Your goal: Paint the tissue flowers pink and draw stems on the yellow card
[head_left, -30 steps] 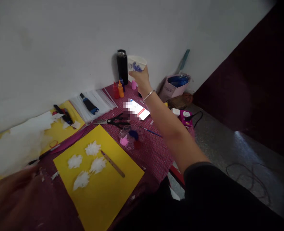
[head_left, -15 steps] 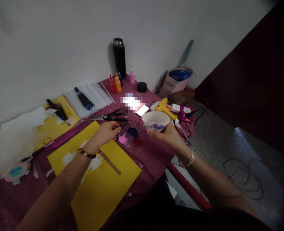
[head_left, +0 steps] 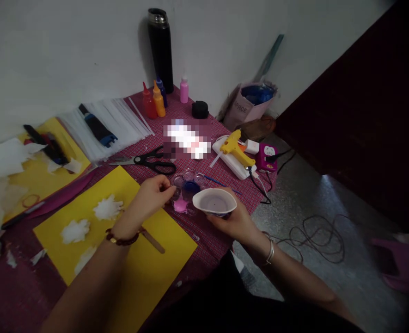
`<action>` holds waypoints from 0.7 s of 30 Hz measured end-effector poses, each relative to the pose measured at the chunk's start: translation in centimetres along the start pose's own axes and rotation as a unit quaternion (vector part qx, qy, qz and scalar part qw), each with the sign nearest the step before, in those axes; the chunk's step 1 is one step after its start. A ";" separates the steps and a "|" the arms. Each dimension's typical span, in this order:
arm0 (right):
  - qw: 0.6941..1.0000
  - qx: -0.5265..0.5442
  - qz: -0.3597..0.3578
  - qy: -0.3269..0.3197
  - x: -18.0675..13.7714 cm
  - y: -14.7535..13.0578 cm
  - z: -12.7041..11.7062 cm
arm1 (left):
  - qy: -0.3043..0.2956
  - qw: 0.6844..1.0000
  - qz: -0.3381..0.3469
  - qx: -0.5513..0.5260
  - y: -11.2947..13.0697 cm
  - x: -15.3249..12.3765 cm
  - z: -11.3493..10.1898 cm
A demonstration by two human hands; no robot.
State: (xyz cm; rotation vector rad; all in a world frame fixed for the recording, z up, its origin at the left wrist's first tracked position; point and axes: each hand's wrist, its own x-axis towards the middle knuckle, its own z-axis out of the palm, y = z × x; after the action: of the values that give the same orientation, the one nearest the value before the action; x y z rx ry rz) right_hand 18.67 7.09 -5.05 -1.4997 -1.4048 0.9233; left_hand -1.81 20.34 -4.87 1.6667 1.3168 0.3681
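While the R hand [head_left: 232, 221] held the cup [head_left: 214, 202], fingers curled round its side, the L hand [head_left: 157, 190] was at the palette's L edge, thumb & fingertips close tog.; cdn't tell if they gripped it. The cup's rim was bent to a pointed oval, w/ cloudy liquid inside. It hid part of the palette [head_left: 189, 174]; cdn't see if the two touched.

The palette lay on the checked cloth [head_left: 213, 237], btwn the hands, w/ blue paint [head_left: 192, 186] & pink paint [head_left: 180, 206] in it. Just behind, a brush [head_left: 221, 183] lay pointing R.

Under the L forearm was the yellow sheet [head_left: 149, 286], w/ white tufts [head_left: 75, 230] & a brown stick [head_left: 153, 241], its upper end by the L wrist. Scissors [head_left: 155, 161] lay near the sheet's far corner, handles spread. Glue gun [head_left: 235, 147] was beyond the cup, resting on a white thing [head_left: 232, 162]. At the back, 4 small bottles [head_left: 159, 99] stood near the black flask [head_left: 161, 53].
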 end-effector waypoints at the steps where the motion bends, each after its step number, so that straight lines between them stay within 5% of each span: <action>1: 1.000 -0.009 -0.010 0.000 -0.1 0.0 -0.1 | -0.009 1.000 -0.002 -0.020 0.2 -0.3 0.1; 13: 0.990 -0.127 -0.051 -0.042 -0.8 -1.3 -1.8 | -0.036 0.957 -0.045 -0.285 0.5 -1.8 2.1; 21: 0.981 -0.174 -0.042 -0.070 -0.6 -2.5 -3.0 | -0.036 0.946 -0.047 -0.318 0.6 -1.9 2.7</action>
State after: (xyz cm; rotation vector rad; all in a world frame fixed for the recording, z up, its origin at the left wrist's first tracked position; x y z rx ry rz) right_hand 20.47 6.21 -1.72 -1.6368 -1.7911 0.7702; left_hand -0.23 17.39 -5.14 1.0604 1.0649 0.5948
